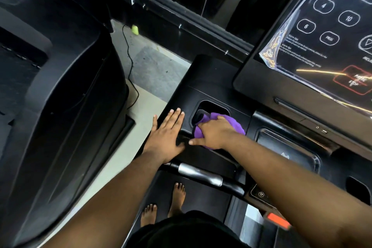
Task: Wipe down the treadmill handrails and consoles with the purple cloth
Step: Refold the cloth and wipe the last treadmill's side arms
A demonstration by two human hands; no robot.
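Right hand (216,132) clamps purple cloth (231,124) at cup recess (209,109) (console (201,82)); left hand (168,131), nine o'clock, lies flat, fingers straight.

The black console (209,90) carries a purple cloth (233,122) (bunched) by its cup-holder recess (209,106).

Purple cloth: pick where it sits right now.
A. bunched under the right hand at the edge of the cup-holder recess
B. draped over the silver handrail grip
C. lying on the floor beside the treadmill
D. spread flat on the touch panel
A: the right hand grips the bunched cloth against the recess rim.
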